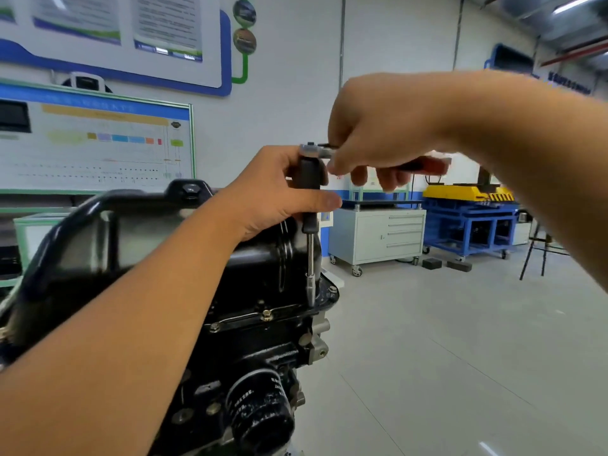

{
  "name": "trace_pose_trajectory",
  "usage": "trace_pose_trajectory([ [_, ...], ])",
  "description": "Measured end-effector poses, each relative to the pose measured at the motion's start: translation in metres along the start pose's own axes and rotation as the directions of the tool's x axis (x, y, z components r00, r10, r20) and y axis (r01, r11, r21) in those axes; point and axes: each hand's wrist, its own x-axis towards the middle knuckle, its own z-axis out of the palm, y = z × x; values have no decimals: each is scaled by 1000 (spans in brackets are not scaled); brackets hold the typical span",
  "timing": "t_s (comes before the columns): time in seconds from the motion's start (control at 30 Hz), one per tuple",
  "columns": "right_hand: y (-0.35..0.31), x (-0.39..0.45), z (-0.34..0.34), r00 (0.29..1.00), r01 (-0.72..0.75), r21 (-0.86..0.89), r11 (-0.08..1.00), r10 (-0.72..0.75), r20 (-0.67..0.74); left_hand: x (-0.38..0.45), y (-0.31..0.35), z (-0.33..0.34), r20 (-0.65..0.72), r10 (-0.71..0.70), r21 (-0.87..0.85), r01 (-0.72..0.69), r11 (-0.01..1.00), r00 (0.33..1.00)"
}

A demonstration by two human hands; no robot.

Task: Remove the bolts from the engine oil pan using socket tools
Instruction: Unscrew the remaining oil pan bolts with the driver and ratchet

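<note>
A black engine stands inverted with its glossy black oil pan (138,245) on top. Bolts sit along the pan flange, one gold-coloured bolt (266,314) on the near edge. A long socket extension (310,258) stands upright, its socket down on a flange bolt at the right corner. My left hand (279,192) is wrapped around the extension's black grip. My right hand (378,133) holds the ratchet handle (427,164), red and black, whose head (311,149) sits on top of the extension.
A black oil filter (260,413) juts from the engine's near side. A grey wheeled cabinet (375,238) and a blue and yellow machine stand (470,215) sit at the back right. Instruction boards cover the left wall. A stool frame (539,255) stands at the right.
</note>
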Motion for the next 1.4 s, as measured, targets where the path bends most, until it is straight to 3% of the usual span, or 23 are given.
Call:
trace_pose_trajectory([
  [0.07,2,-5,-14,997,19,69,997,-24,74,0,-3,2,26,38,-30,-37,999,999],
  [0.17,4,5,-4,998,30,-120,992,-37,-54,-3,-1,-1,131,-2,-160,23,987,991],
  [0.23,5,12,13,992,-21,-149,989,2,-126,-5,-1,-5,194,-33,-251,82,965,981],
  [0.3,7,15,22,990,-39,-147,988,18,-140,-7,-1,-4,172,-63,-285,111,952,983],
  [0.43,8,7,6,1000,-5,137,991,6,-2,-4,-3,3,17,-39,-196,41,980,999],
  [0.5,7,3,-2,999,15,183,983,-20,27,-4,-2,4,17,-36,-202,39,979,999],
  [0.63,5,14,13,988,8,-137,991,-29,-151,-5,-1,-2,156,-60,-306,106,946,986],
  [0.7,5,15,21,987,-9,-177,984,-19,-157,-6,-1,-3,156,-52,-296,97,950,986],
  [0.77,7,12,20,988,12,-93,996,-26,-150,-5,-2,0,98,-44,-290,71,955,994],
  [0.87,10,2,12,984,66,198,978,-31,-176,-4,-4,4,40,-22,-297,33,954,999],
  [0.9,10,1,9,984,67,202,977,-31,-173,-3,-4,4,36,-19,-298,29,954,999],
  [1.1,5,7,17,968,39,-68,997,-55,-246,-5,-1,-2,110,-52,-347,87,934,993],
  [1.3,2,2,33,897,166,-87,982,-187,-400,-3,-5,8,-99,-27,-266,-1,964,995],
  [1.4,2,4,31,900,126,-113,986,-162,-406,-5,-2,2,21,-52,-337,57,940,998],
])
